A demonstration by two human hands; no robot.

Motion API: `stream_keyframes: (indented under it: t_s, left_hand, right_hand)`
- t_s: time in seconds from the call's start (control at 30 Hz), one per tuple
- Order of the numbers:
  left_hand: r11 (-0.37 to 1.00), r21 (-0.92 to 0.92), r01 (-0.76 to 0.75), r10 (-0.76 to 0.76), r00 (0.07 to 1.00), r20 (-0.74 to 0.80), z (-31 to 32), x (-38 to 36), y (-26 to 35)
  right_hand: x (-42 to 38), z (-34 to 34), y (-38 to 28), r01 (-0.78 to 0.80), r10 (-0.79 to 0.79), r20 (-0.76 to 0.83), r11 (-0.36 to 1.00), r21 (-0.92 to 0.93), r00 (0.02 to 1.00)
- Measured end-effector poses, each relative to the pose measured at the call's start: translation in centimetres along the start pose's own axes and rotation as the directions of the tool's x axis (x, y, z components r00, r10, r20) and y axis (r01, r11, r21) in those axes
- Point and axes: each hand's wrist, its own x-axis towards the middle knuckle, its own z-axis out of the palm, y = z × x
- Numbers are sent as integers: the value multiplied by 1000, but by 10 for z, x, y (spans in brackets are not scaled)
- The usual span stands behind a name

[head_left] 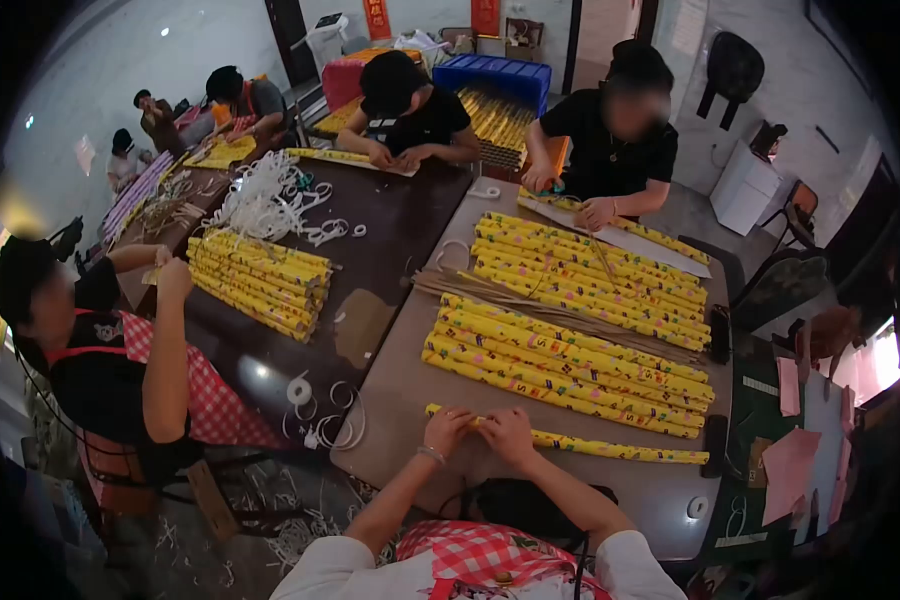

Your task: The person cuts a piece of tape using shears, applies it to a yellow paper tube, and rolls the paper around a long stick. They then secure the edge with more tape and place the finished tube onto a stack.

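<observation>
A long yellow patterned paper tube (pixel 620 447) lies across the near side of the table in front of me. My left hand (pixel 448 430) is closed around its left end, with a short tip showing past the fingers. Close beside it, my right hand (pixel 508 436) grips the same tube a little further right. The fingertips face each other, and whatever detail is under them is hidden. Just beyond my hands lies a row of similar yellow tubes (pixel 570 365), side by side. Thin brown sticks (pixel 530 305) separate that row from a second group of tubes (pixel 590 260).
A tape roll (pixel 697 508) sits near the right front edge. Another tape roll (pixel 298 390) and white strip loops (pixel 345 420) lie on the dark table to the left. A co-worker (pixel 620 140) works opposite; another person (pixel 100 340) sits at left. A white strip pile (pixel 265 200) stands further back.
</observation>
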Motion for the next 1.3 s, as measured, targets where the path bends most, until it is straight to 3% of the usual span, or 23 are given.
stream_keyframes:
  t_s: [0.27,0.33,0.63,0.73,0.77,0.83,1.07,1.13,1.17,1.23,1.27,1.3]
  left_hand:
    - [999,30,-23,25,999,-39,5,-3,-1]
    - [999,34,-4,4,1000,4,8,-5,-6]
    - [999,42,-18,17,999,28,6,-1,-10]
    - [998,62,32,-36,997,67,1,1,-3]
    - [999,36,-10,6,993,114,3,2,-5]
    - [997,65,32,-37,997,67,7,1,-10]
    - [998,46,35,-40,992,116,6,5,-10]
    - [994,98,56,-69,989,133,0,10,-1]
    - [996,82,22,-35,986,164,4,12,-4]
    - [999,49,-23,15,989,147,9,7,-20]
    - [997,21,-68,63,980,187,30,-24,-62]
    - [843,-468,265,-109,936,334,49,-37,-100]
  right_hand:
    - [3,-1,-11,84,-80,36,987,-139,996]
    - [5,-2,-13,130,-97,159,968,-213,982]
    - [5,-2,-17,151,-86,234,949,-277,968]
    - [-3,5,-12,164,-100,221,941,-297,970]
    - [-4,5,-11,102,-36,206,942,-319,978]
    - [-5,3,-10,185,-164,99,944,-272,982]
    - [-7,12,-16,-18,18,-2,963,-270,1000]
    - [-11,16,-15,-18,41,77,961,-275,996]
    - [-12,19,-15,-62,83,60,955,-292,995]
    - [-12,22,-14,-12,12,-1,973,-230,1000]
    - [-13,19,-13,-73,69,-22,964,-255,997]
    - [-12,14,-16,-45,29,-64,961,-274,998]
